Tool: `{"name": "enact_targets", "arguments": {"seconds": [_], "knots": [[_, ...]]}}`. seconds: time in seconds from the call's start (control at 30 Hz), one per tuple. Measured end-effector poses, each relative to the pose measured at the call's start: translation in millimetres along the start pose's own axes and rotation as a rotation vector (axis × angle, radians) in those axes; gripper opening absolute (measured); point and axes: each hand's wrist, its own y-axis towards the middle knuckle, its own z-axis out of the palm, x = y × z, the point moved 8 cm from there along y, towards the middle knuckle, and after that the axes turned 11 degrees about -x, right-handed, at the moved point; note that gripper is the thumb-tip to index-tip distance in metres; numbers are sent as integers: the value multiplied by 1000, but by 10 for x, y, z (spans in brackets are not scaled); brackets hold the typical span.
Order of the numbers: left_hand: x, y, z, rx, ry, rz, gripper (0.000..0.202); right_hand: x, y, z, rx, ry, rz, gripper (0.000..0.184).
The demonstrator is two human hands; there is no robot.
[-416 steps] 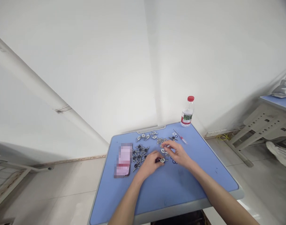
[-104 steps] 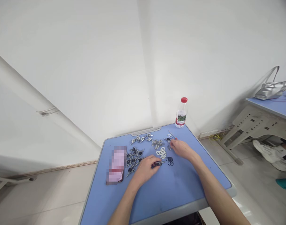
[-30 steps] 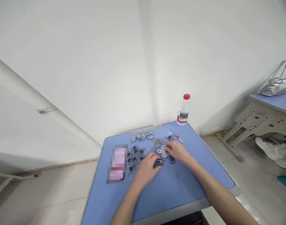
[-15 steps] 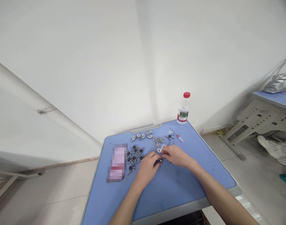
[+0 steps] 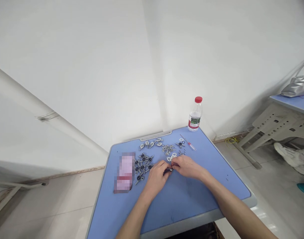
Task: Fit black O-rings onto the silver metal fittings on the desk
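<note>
My left hand [image 5: 157,176] is closed around a small dark metal part [image 5: 168,170], most of it hidden by the fingers. My right hand [image 5: 188,166] meets it from the other side, thumb and fingers pinched at that part's end; what the pinch holds is too small to make out. Just beyond the fingertips lie flat pale metal plates [image 5: 172,156] with holes. Left of my left hand is a cluster of several metal parts with black round centres and stems [image 5: 143,167].
Farther back lie pale metal brackets [image 5: 152,144], loose pins [image 5: 168,149], tiny metal pieces [image 5: 182,152] and a clear-handled screwdriver [image 5: 191,145]. A red-capped bottle [image 5: 194,119] stands at the table's back corner. A blurred pink flat object [image 5: 125,171] lies left on the blue table [image 5: 187,205].
My right hand has shifted slightly left, closer to my left hand. The tiny metal pieces behind it show more fully. The dark part is more covered by the fingers.
</note>
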Motion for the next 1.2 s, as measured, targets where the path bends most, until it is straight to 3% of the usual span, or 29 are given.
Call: {"name": "enact_targets", "arguments": {"seconds": [0.73, 1.2], "knots": [[47, 23, 12, 0, -127, -43, 13, 26, -5, 14, -54, 118, -29, 14], [134, 15, 39, -20, -122, -101, 18, 18, 10, 34, -93, 92, 45, 14]]}}
